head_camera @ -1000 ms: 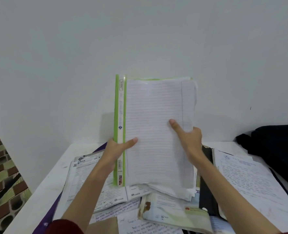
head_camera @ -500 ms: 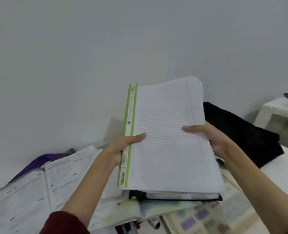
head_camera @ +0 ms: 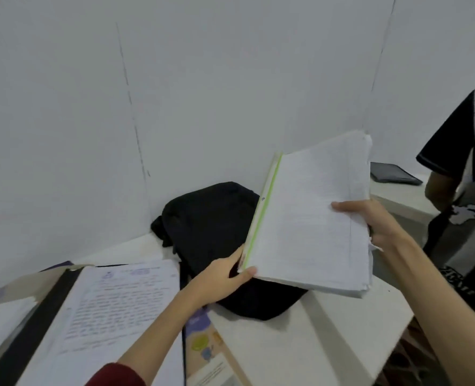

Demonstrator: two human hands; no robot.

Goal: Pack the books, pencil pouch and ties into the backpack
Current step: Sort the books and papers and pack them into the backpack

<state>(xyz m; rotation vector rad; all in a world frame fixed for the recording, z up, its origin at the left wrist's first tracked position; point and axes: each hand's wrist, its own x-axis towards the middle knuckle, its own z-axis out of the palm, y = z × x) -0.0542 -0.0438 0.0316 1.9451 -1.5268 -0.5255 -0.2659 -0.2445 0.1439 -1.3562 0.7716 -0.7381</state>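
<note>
Head view: a white bench (head_camera: 328, 338) is seen against a pale wall, with its right edge running down toward the lower right corner of the picture. A black backpack (head_camera: 205, 218) is laid flat at the bench's far edge, against the wall. A thick stack of lined paper in a green-spined folder (head_camera: 311, 218) is held tilted in the air, above the backpack's right part and the bench's right side, its lower edge overlapping the bag in the picture. The folder is gripped at both sides: the left hand (head_camera: 222, 277) is curled round the lower corner of the green spine, thumb on top, and the right hand (head_camera: 369, 218) is clasped over the opposite long edge, thumb laid across the page. An open book of written pages (head_camera: 113, 310) is spread on the bench's left part, and a coloured booklet (head_camera: 208, 346) is seen beside it at the near edge, below the left forearm. A second person's dark sleeve (head_camera: 453, 135) is visible at the far right.
</note>
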